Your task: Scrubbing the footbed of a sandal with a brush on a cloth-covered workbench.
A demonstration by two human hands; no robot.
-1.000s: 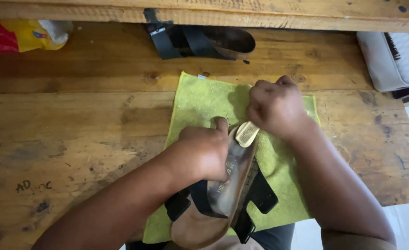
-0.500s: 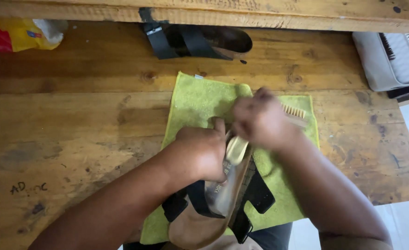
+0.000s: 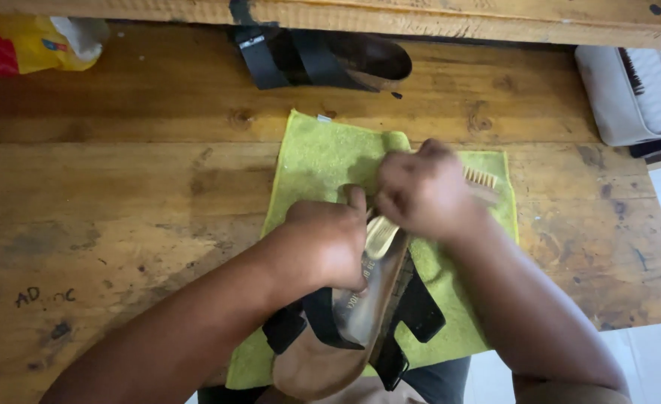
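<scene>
The left hand (image 3: 323,243) is closed around the toe part of a brown cork-soled sandal with black straps (image 3: 345,322), its fingers wrapped over the left edge and the thumb pointing up. The sandal lies on a yellow-green towel cloth (image 3: 323,161), with its heel reaching over the near edge of the worn wooden table (image 3: 121,194). The right hand (image 3: 424,191) is closed in a fist around a pale wooden brush (image 3: 481,179), whose bristles show at the right of the fist, and one end of the brush touches the footbed near the toe. At the far edge of the table, another dark sandal with black straps (image 3: 323,60) lies under a wooden shelf. A red and yellow bag (image 3: 24,45) sits in the far left corner, and a grey tray (image 3: 629,93) in the far right corner.
</scene>
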